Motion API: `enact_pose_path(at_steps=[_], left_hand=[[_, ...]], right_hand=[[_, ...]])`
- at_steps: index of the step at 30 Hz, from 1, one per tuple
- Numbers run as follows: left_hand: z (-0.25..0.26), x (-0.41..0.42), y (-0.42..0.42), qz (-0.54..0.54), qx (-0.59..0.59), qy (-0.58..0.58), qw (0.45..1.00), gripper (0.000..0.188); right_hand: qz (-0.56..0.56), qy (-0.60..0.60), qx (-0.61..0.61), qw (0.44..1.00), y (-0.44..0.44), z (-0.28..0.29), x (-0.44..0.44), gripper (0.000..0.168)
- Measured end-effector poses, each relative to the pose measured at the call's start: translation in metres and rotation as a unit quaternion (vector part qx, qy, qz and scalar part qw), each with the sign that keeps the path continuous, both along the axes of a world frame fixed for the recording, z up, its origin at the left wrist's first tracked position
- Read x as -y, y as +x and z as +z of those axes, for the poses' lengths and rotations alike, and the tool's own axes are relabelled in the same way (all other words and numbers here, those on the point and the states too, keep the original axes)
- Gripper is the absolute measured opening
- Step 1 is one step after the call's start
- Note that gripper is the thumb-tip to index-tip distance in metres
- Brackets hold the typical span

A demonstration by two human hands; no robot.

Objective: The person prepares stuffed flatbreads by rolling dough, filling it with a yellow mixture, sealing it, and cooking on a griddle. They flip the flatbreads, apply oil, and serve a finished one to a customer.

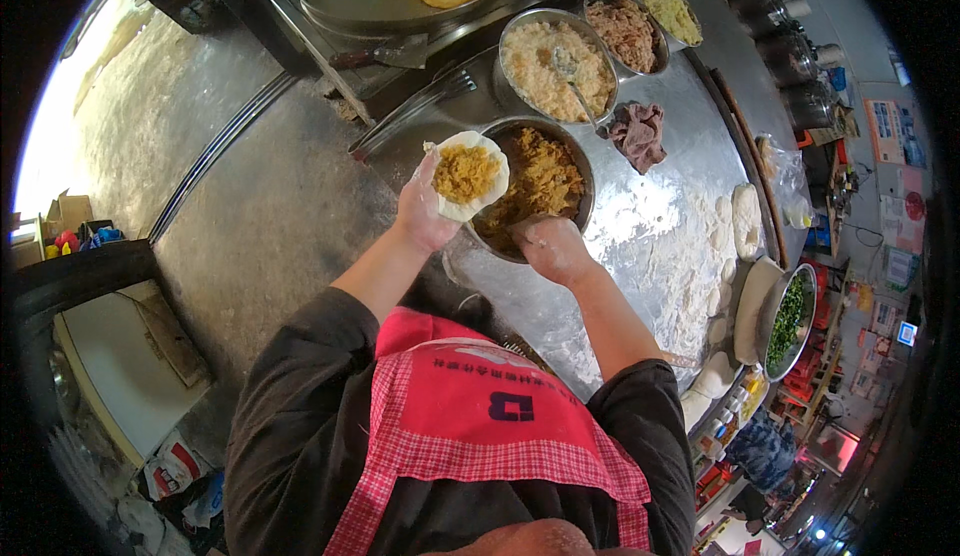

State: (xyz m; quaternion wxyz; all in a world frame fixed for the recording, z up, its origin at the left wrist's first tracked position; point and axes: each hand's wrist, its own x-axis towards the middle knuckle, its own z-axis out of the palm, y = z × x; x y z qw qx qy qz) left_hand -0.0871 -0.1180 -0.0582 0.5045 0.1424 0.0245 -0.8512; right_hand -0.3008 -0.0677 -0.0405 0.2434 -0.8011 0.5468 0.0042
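Note:
My left hand (426, 209) holds a flat round of dough (496, 179) beside the bowl's left rim. A mound of yellow-brown filling (466, 173) covers the middle of that dough. More of the same kind of filling (551, 162) lies in a steel bowl (589, 194), heaped towards its far side. My right hand (553, 247) reaches over the near rim with its knuckles bent. Its fingertips are hidden inside the bowl, so whether they grip anything does not show. Flour dusts the back of this hand.
Behind the bowl stand bowls of pale filling (536, 61) with a spoon, brown filling (619, 31) and yellowish shreds (667, 10). A crumpled cloth (637, 136) lies nearby. Flatbreads cook on a round griddle (390, 8). Dough pieces (746, 222) and a bowl of chopped greens (787, 323) are right.

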Motion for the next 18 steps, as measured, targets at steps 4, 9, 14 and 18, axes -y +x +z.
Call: enact_pose_path(at_steps=[4,9,14,18], left_hand=[[0.001,0.000,0.001,-0.002,-0.002,-0.003,1.000,0.050],[-0.008,0.000,0.002,-0.002,-0.004,-0.014,1.000,0.050],[-0.005,0.002,0.003,0.003,-0.028,-0.001,1.000,0.049],[0.012,0.000,-0.005,0.010,-0.004,0.043,0.999,0.049]], right_hand=[[-0.065,0.035,0.169,0.983,-0.002,-0.007,-0.001,0.018],[-0.241,0.217,0.391,0.861,-0.021,-0.001,0.005,0.023],[-0.357,0.270,0.491,0.748,-0.038,0.027,0.002,0.026],[-0.411,0.215,0.578,0.671,-0.054,0.035,-0.013,0.028]])
